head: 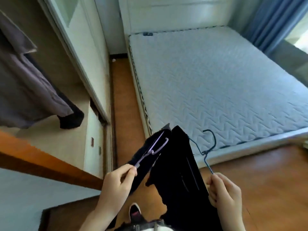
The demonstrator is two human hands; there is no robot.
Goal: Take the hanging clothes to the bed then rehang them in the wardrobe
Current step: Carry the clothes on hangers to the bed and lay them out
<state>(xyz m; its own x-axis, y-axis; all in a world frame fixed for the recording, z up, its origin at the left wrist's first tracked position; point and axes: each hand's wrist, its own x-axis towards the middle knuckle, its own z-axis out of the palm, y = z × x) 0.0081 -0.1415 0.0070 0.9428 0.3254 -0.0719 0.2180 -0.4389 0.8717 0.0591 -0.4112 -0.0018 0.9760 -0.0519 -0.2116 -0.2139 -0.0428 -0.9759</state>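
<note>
At the foot corner of a bed (208,84), a person holds two hangers of black clothes (175,167) out in front, one in each bare hand. The left grip (116,185) pinches the near end of a purple hanger (150,151) between thumb and fingertips. The right grip (223,192) is curled round the near end of a dark wire hanger (207,147). Both hangers run lengthwise away from the hands, hooks at the far end, angled toward the mattress corner. The clothes hang between the two hands, above the wooden floor (258,180), and do not yet touch the bed.

The bed lies ahead and to the right, its long axis running away from the camera. The wire hanger's hook already shows against the mattress edge, so the right grip looks the nearer of the two. The likely next move is a forward reach to the right to lay the clothes down, the right side leading.

The wardrobe (80,47) stands open to the left, well apart from the hands, with a grey garment (25,84) hanging inside.
</note>
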